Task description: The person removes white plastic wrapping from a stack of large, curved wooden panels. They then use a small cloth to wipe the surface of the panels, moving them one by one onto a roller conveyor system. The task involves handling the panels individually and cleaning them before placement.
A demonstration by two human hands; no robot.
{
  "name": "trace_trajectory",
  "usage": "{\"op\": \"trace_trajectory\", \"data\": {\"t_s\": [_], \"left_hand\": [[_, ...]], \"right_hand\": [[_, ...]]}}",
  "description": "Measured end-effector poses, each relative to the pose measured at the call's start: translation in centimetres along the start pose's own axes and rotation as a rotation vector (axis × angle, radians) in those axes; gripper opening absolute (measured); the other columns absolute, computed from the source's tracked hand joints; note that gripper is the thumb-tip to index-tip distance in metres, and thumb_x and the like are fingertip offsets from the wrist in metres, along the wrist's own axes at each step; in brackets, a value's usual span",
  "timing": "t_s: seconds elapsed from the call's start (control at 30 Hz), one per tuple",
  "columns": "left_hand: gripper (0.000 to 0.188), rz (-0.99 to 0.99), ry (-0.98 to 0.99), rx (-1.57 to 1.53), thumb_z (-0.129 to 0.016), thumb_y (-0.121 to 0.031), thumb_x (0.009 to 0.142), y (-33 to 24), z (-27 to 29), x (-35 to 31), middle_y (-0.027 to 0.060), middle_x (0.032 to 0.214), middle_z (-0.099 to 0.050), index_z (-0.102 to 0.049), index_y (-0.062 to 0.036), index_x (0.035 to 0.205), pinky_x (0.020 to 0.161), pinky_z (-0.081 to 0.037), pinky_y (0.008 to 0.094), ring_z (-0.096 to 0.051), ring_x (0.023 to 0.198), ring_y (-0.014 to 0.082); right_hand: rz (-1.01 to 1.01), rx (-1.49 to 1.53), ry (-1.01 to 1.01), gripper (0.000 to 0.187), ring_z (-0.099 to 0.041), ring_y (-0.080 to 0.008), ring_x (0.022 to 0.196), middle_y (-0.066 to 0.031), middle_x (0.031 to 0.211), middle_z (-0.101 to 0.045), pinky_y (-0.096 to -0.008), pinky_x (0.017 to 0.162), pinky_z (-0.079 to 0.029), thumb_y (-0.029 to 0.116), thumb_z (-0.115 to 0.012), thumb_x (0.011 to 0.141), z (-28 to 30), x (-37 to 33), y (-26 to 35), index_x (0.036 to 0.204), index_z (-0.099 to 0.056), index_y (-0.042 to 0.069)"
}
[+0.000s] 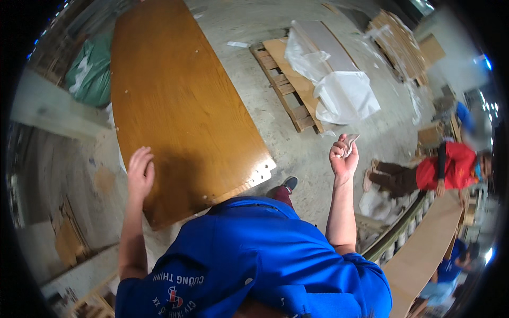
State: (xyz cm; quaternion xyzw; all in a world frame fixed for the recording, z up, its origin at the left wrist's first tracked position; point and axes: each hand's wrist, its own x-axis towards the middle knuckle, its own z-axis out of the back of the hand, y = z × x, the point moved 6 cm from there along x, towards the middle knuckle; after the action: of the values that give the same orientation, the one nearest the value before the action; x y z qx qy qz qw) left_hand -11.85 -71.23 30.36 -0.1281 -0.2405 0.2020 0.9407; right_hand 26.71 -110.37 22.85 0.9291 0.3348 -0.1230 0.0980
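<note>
A large glossy brown wooden panel (175,90) lies in front of me, stretching away to the far left. Pale dots show along its edges, and dark holes mark its near right corner. My left hand (140,172) is at the panel's left edge, fingers extended and thumb apart, holding nothing. Whether it touches the wood I cannot tell. Out to the right, away from the panel, my right hand (343,161) is raised with its fingers curled around a small crumpled greyish-white cloth (350,142).
A wooden pallet (286,87) with boards and white plastic sheeting (347,98) rests on the floor ahead. A green bag (91,71) sits left of the panel. On the right, a person in red (445,167) stands by a long brown board (424,249); another in blue (450,267) is nearer.
</note>
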Motion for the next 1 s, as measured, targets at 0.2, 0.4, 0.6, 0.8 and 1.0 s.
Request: {"op": "trace_trajectory", "data": {"t_s": [0.2,0.4,0.6,0.8,1.0], "left_hand": [[0.029,0.484,-0.102,0.289,-0.043,-0.007,0.085,-2.9,-1.9,-1.0,0.0135,0.127,-0.045,-0.050,-0.0020,0.113,0.102,-0.028,0.0397,-0.036,0.122,0.0315],[0.040,0.798,-0.063,0.581,-0.040,-0.023,0.089,-11.1,-7.4,-1.4,0.0125,0.136,-0.035,-0.043,-0.0072,0.126,0.103,-0.023,0.0441,-0.028,0.127,0.0321],[0.025,0.819,-0.316,0.460,-0.051,-0.013,0.082,-13.4,-6.2,-0.8,0.0129,0.119,-0.053,-0.056,-0.0017,0.105,0.097,-0.033,0.0391,-0.044,0.115,0.0310],[0.018,0.930,-0.439,0.453,-0.053,-0.008,0.080,-13.6,-6.3,-0.1,0.0130,0.110,-0.057,-0.058,-0.0010,0.095,0.092,-0.037,0.0372,-0.049,0.105,0.0294],[0.017,1.074,-0.487,0.597,-0.056,-0.009,0.076,-13.4,-4.8,-1.0,0.0119,0.106,-0.058,-0.057,-0.0025,0.092,0.090,-0.038,0.0370,-0.050,0.100,0.0303]], "right_hand": [[-0.300,-0.129,-0.014,0.025,-0.046,-0.0118,0.061,-0.0074,0.095,-0.058,-0.0229,0.048,-0.034,0.016,-0.045,0.086,-2.1,9.4,4.0,0.105,-0.051,0.001],[-0.458,-0.114,-0.112,0.029,-0.039,-0.0092,0.049,-0.0029,0.066,-0.046,-0.0225,0.041,-0.029,0.023,-0.050,0.085,-2.8,16.9,7.6,0.089,-0.052,-0.006],[-0.583,-0.195,0.039,0.029,-0.031,-0.0084,0.043,-0.0005,0.062,-0.041,-0.0216,0.039,-0.025,0.033,-0.046,0.090,-6.2,23.2,3.1,0.104,-0.054,0.009],[-0.842,-0.323,0.134,0.037,-0.030,-0.0086,0.044,-0.0001,0.060,-0.038,-0.0217,0.039,-0.024,0.043,-0.037,0.092,-8.5,28.9,-0.6,0.108,-0.054,0.014],[-0.801,-0.559,0.253,0.036,-0.055,-0.0169,0.076,-0.0055,0.094,-0.058,-0.0244,0.063,-0.042,0.034,-0.039,0.092,-13.2,34.6,-8.0,0.121,-0.046,0.014]]}}
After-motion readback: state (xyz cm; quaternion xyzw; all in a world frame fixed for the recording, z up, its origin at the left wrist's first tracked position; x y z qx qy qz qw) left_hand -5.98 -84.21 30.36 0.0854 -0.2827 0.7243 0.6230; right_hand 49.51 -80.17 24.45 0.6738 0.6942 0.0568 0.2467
